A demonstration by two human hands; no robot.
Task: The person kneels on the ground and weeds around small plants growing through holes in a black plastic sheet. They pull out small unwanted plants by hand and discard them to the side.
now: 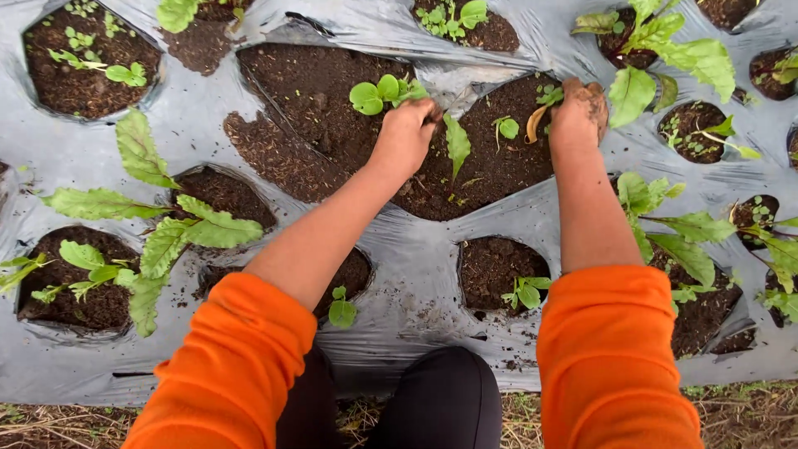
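Two orange sleeves [615, 349] frame your view, and beyond them both hands work one torn hole [490, 158] in the grey plastic sheet [416, 274]. Your left hand [407, 133] pinches at the soil beside a small seedling [455, 143]; keep that grip low at the base. Your right hand [579, 112], muddy, closes round a yellowed stem [534, 123]. Farther out, leafy plants [665, 46] fill other holes.

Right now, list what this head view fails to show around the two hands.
- Left hand: its fingertips, buried among soil and a seedling.
- Right hand: its grip, hidden by its soil-caked back; whether it holds anything is unclear.
- Leafy plant: cut off by the top edge.
- Plastic sheet: the soil beneath it.
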